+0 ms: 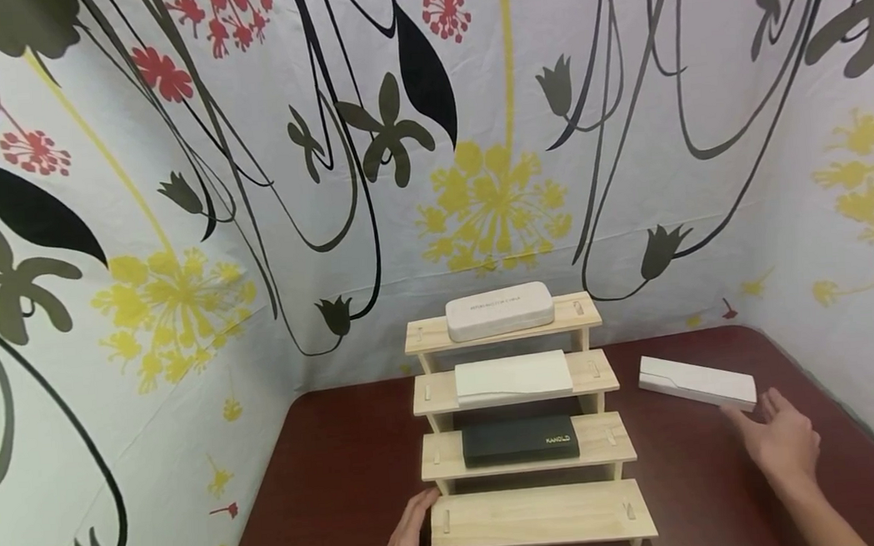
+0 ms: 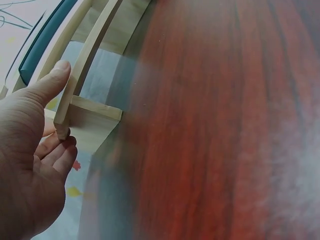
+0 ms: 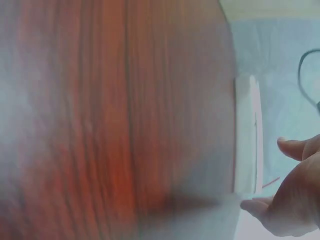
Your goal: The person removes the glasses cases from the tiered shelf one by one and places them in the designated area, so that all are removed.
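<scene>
A stepped wooden display stand (image 1: 542,515) stands on the dark red table, seen in the head view. My left hand (image 1: 411,538) grips the left end of its lowest shelf; in the left wrist view the thumb lies over the shelf's edge and the fingers curl at its end. At the right, my right hand (image 1: 785,444) is beside the near end of a white glasses case (image 1: 695,382) on the table, its fingers relaxed and spread around nothing. The right wrist view shows the fingertips close to that case (image 3: 246,135); whether they touch it I cannot tell.
The top shelf bears an off-white case (image 1: 499,312), the second a flat white case (image 1: 514,377), the third a black case (image 1: 520,442) with gold lettering. Floral-patterned cloth (image 1: 471,95) walls in the table (image 1: 344,479) behind and on both sides.
</scene>
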`<state>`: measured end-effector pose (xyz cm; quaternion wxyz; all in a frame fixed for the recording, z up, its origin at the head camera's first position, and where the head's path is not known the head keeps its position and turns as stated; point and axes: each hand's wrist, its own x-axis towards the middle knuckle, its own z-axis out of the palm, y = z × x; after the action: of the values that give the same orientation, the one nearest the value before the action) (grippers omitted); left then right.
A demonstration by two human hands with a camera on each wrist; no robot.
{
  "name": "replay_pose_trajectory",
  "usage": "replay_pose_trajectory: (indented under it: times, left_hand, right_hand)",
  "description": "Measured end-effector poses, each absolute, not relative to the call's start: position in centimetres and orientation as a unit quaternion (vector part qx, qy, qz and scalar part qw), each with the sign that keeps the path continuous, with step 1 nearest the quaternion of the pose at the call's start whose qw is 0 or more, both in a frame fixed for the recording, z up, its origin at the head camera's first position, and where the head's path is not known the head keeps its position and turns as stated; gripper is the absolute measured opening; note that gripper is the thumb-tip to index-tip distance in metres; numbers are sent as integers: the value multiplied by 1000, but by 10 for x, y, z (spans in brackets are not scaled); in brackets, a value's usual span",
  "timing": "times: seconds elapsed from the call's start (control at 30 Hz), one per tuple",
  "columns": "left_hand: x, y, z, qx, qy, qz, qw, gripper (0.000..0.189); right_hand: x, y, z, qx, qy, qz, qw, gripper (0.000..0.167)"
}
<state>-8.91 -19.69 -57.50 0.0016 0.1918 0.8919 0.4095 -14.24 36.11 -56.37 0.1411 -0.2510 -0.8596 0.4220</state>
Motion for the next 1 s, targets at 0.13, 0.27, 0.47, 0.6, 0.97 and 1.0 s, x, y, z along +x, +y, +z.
replay_pose_trajectory:
  times: [0.13,0.27,0.47,0.6,0.97,1.0]
  left_hand:
    - [-91,-198,-574,204,892,403,-27,80]
    - [-93,-199,-572,205,889,407,-36,79]
    - [-95,-198,-566,180,878,444,-8,88]
    - [-95,-197,-563,173,868,466,-20,99]
    - [-101,-188,-554,121,868,481,-27,102]
    - [-102,-187,-553,118,866,485,-29,103]
  right_hand:
    - [-133,346,-547,-238,-863,415,162,92]
    - [-123,329,-527,-211,-870,409,177,92]
    - [-107,303,-506,-171,-871,422,184,91]
    - [-99,288,-497,-153,-866,434,197,86]
    - [-83,236,-498,-23,-839,485,245,75]
    - [-82,232,-498,-6,-838,487,246,75]
